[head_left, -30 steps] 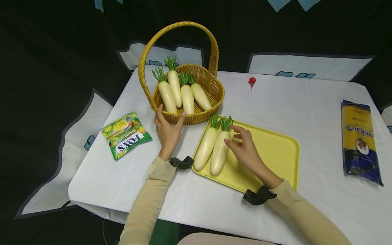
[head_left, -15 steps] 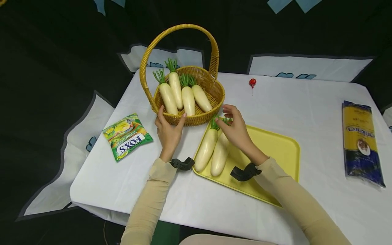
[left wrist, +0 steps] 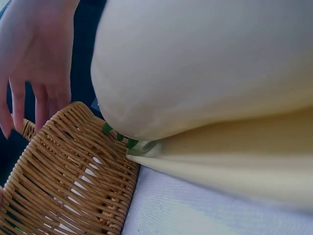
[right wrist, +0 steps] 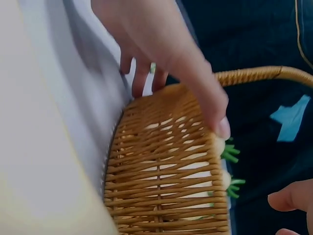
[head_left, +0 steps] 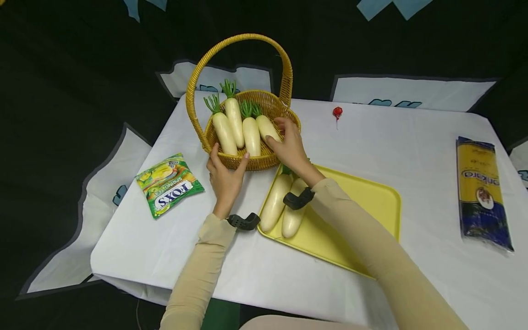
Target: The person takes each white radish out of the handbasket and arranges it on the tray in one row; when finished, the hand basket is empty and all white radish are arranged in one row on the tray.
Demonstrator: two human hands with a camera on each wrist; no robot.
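Observation:
The wicker basket [head_left: 268,161] with a tall arched handle holds several white daikon radishes [head_left: 250,136] with green stalks. My left hand [head_left: 226,183] rests at its front side, thumb and fingers spread along the rim. My right hand [head_left: 290,146] is over the basket's right side, thumb by the rightmost radish and fingers toward the rim; whether it touches is unclear. In the left wrist view, the right hand's fingers [left wrist: 41,100] hang fairly straight. Two daikon radishes [head_left: 275,201] lie on the yellow tray [head_left: 359,206], their tops partly hidden by my right arm.
A green candy bag [head_left: 170,185] lies left of the basket. Behind the tray is a red lollipop [head_left: 337,112]. At the far right lies a blue and yellow packet [head_left: 483,192]. A white cloth [head_left: 425,174] covers the table, with dark curtains behind.
My right hand has moved from beside the tray's radishes up and left to the basket's right side. The left hand has stayed at the basket, and the radishes have not moved.

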